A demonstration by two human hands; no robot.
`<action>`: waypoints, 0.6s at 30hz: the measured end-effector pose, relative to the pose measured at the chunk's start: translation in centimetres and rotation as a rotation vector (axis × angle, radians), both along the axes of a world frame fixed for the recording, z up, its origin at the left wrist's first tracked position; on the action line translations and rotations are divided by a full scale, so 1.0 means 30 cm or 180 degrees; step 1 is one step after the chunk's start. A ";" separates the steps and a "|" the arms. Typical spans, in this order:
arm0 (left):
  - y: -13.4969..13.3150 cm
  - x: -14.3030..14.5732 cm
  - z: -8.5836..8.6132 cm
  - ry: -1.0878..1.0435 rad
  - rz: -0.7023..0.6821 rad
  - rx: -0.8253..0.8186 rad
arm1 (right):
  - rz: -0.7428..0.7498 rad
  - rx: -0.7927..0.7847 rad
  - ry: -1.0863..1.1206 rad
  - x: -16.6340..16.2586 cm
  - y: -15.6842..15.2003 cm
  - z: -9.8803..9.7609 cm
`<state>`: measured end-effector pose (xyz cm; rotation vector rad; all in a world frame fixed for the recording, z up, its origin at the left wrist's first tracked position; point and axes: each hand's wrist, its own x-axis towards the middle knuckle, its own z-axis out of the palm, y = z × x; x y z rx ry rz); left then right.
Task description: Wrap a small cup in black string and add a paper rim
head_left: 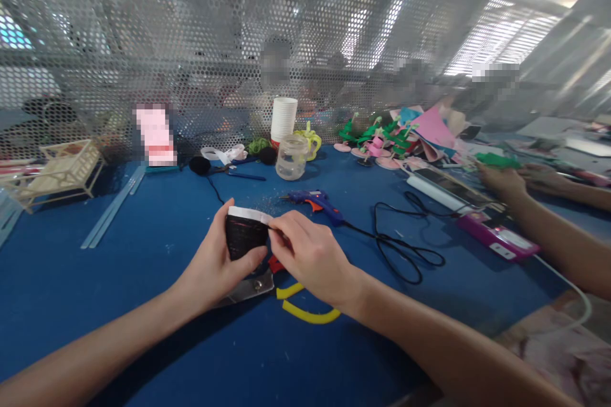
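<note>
My left hand (213,264) is wrapped round a small cup (245,233) covered in black yarn, with a white rim showing on top. My right hand (309,254) pinches at the cup's right side near the rim, thumb and forefinger pressed together on what looks like the yarn end. Both hands hover just above the blue table (143,305). Under them lie scissors (251,286) with yellow handles (305,311). A blue glue gun (317,201) rests just beyond the cup.
The glue gun's black cord (405,248) loops to the right. A stack of white cups (284,117), a clear jar (291,158) and a wooden toy bed (62,168) stand farther back. Another person's hands (506,181) work at the right near foam flowers (377,140). A perforated metal screen (191,25) closes the far edge.
</note>
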<state>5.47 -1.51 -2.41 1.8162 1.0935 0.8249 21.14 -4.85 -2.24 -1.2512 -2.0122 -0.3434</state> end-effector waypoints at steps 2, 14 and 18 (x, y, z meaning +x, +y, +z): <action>-0.003 0.000 0.016 -0.0178 -0.0075 -0.0283 | 0.0175 -0.0010 0.0433 0.000 -0.006 0.009; 0.006 -0.014 0.026 -0.0218 -0.0487 -0.0651 | 0.0820 -0.0787 0.1427 0.032 0.012 0.025; 0.007 -0.016 0.014 -0.0027 -0.0574 -0.0377 | 0.0831 -0.1112 0.1566 0.022 0.007 0.024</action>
